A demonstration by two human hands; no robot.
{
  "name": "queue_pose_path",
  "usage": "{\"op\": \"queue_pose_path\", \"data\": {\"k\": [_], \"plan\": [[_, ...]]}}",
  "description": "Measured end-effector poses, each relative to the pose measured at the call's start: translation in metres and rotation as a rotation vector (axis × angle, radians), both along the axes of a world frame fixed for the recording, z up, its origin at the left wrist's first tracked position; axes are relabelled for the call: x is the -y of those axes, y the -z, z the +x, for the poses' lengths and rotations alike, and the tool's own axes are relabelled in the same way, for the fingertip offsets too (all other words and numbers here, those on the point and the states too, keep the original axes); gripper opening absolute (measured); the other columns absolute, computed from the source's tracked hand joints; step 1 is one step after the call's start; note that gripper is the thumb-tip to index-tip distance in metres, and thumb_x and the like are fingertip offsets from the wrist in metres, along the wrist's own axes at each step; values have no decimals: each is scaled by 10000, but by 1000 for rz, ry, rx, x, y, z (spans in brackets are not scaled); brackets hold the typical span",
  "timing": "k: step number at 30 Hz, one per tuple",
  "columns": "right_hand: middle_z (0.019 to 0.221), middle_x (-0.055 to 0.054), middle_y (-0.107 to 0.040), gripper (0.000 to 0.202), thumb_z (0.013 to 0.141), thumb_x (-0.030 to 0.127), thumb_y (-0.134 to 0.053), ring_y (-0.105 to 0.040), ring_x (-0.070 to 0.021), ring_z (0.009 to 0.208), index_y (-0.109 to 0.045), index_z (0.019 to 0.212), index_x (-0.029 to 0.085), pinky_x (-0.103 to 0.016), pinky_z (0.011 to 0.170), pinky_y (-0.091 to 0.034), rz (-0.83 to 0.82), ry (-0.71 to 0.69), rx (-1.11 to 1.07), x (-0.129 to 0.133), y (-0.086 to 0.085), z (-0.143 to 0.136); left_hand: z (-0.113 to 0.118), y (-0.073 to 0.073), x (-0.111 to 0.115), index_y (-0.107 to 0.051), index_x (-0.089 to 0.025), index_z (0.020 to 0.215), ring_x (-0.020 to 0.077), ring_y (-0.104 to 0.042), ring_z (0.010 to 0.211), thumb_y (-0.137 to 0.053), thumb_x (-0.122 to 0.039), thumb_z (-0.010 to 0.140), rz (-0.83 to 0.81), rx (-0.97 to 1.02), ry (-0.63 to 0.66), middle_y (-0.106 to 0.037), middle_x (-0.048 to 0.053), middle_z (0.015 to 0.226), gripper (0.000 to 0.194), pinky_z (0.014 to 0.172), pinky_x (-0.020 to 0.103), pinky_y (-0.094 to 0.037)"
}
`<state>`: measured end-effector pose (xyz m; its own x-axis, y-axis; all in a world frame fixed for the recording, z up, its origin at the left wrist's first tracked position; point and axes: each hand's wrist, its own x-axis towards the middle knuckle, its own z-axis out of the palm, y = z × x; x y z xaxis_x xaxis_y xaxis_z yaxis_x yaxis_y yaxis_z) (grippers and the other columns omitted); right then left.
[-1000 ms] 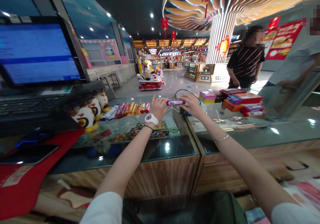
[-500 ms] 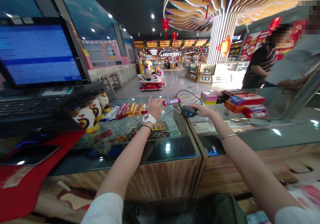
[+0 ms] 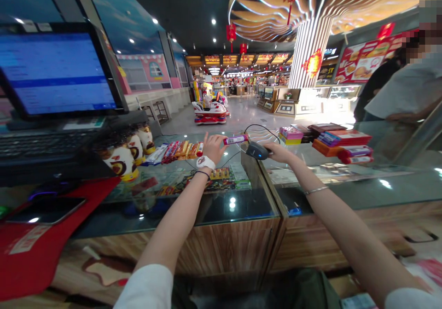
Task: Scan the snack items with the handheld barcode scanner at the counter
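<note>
Left grip (image 3: 214, 149) pinches, right grip (image 3: 279, 153) clasps (both arms (image 3: 177, 217) stretched forward).

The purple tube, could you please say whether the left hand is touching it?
Touching: the head view shows the left hand holding the purple tube by one end.

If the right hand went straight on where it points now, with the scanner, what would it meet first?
Most likely the purple roll in the left hand: the scanner in the right hand points roughly toward its free end. Depth is unclear, so it might pass just below.
</note>
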<state>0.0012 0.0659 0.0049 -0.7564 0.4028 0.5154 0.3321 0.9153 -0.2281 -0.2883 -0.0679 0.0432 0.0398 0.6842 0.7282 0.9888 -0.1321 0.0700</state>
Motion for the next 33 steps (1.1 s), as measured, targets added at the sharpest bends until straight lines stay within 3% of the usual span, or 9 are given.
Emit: {"op": "queue_pose_path", "data": {"k": [9, 13, 19, 26, 33], "plan": [[1242, -119, -679, 455, 862, 308, -633, -641, -292, 1130, -581, 1297, 190, -420, 958, -510, -46, -40, -140, 43, -24, -17, -8, 0, 0, -673, -267, 1085, 267, -635, 1114, -666, -293, 879, 27, 109, -69, -721, 46, 1129, 207, 1245, 554, -159], [1210, -122, -687, 427, 876, 388, -641, -636, -307, 1132, -599, 1245, 177, -436, 962, -505, -84, -37, -169, 62, -29, -30, -9, 0, -1, -669, -267, 1056, 266, -641, 1094, -668, -309, 878, 18, 121, -91, -722, 40, 1106, 182, 1239, 547, -180], [1007, -99, -737, 319, 867, 449, -679, -691, -286, 957, -661, 1045, 184, -372, 828, -529, -107, 79, -39, 83, -36, -42, -9, 0, 1, -665, -263, 1010, 259, -643, 1088, -676, -286, 868, 18, 158, -126, -726, 36, 1073, 144, 1229, 525, -203], [1007, -116, -744, 337, 878, 465, -674, -699, -295, 954, -654, 1040, 171, -342, 788, -517, -111, 167, 12, 92, -37, -44, -15, 4, 2, -668, -261, 988, 251, -635, 1111, -686, -241, 845, -8, 189, -166, -719, 34, 1078, 145, 1223, 519, -213], [978, -98, -753, 349, 867, 485, -684, -706, -292, 912, -658, 1049, 188, -333, 752, -518, -102, 117, -47, 87, -34, -44, -15, 6, 2, -665, -259, 963, 269, -647, 1078, -682, -254, 849, -10, 148, -161, -726, 39, 1065, 115, 1214, 542, -220]]}}
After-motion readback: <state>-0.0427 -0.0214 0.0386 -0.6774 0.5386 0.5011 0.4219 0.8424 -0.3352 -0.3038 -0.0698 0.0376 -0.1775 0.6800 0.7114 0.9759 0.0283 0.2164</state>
